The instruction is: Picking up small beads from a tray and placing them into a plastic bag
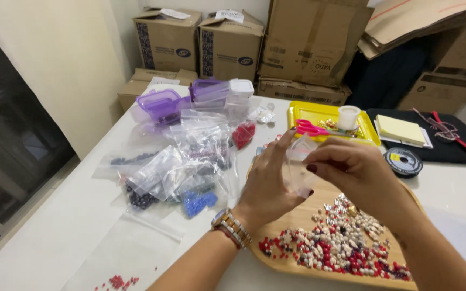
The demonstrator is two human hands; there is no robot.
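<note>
White bench [71, 226], cardboard boxes [227, 46] behind. Left hand [268, 183] and right hand [351, 170]: each grip pinched on small clear bag [299, 170], held above wooden tray [297, 215] of mixed beads [341, 245].

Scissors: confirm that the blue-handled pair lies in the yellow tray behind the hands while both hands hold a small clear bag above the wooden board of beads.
Not quite. In the head view the scissors have pink handles, not blue. The rest holds: they lie in the yellow tray, and the left hand and right hand hold a small clear bag above the wooden board of beads.
</note>
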